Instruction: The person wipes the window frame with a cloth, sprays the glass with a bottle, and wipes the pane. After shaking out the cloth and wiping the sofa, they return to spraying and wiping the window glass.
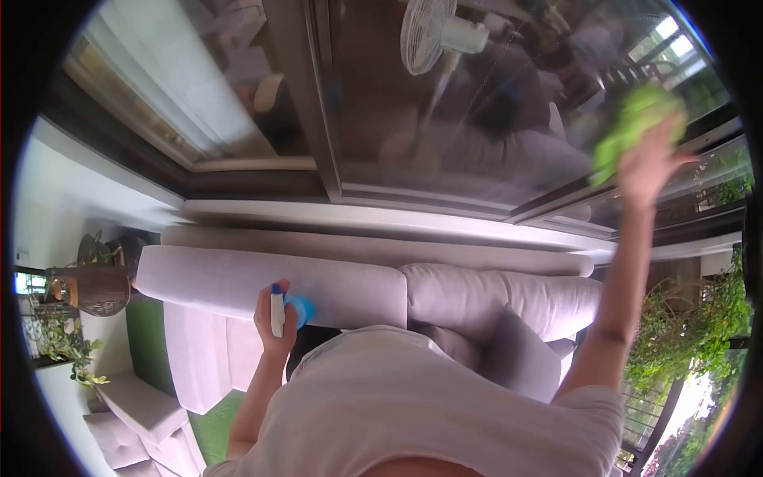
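Observation:
My left hand [275, 327] is closed around a spray bottle [278, 308] with a white and blue trigger head and a blue body [301, 309]. It is held low, in front of the sofa back. My right arm stretches up to the right. At its end my right hand [653, 163], smeared by motion, presses a bright green cloth [636, 123] against the window glass [477, 103] near a dark frame bar. The cloth's edges are blurred, and part of it is hidden behind the hand.
A pale sofa [278, 274] with cushions [509, 294] stands between me and the windows. Dark frames [322, 103] divide the panes. A white fan [429, 36] shows in the glass. Green plants [675, 326] are at right; a wicker chair [103, 294] is at left.

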Motion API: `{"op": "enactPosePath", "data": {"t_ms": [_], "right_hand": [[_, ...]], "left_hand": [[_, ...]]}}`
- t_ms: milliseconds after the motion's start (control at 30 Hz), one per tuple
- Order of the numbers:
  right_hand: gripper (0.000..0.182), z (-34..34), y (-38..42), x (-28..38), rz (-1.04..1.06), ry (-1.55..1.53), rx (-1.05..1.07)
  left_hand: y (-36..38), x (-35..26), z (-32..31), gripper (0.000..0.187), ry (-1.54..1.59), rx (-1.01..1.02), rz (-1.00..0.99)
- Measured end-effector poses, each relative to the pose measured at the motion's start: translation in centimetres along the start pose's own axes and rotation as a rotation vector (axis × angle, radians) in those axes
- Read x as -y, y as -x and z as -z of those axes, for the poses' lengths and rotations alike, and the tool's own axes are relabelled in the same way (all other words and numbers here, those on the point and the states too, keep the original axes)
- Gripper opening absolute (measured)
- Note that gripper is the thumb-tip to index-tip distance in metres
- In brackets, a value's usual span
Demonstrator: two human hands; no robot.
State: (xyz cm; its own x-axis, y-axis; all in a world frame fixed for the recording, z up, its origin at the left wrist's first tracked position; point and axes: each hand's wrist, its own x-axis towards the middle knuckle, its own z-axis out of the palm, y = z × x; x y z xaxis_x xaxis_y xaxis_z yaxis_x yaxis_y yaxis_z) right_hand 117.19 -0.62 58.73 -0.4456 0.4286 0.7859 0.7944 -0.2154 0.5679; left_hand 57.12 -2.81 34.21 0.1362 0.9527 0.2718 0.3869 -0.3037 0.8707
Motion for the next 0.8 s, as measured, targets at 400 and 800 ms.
{"op": "enactPosePath", "data": {"t_ms": [400,800], "right_hand": [[0.052,-4.6,8.9,28.1,0.17,-0.386,0.712],[0.015,0.2,-13.5,-0.6,-0.127,0.027,0.006]], "left_hand": [[-0.3,-0.5,-0.7,0.035,-0.006,-0.014,0.01],[-0.5,0.6,-0.7,0.034,-0.048,-0.022,0.024]]}}
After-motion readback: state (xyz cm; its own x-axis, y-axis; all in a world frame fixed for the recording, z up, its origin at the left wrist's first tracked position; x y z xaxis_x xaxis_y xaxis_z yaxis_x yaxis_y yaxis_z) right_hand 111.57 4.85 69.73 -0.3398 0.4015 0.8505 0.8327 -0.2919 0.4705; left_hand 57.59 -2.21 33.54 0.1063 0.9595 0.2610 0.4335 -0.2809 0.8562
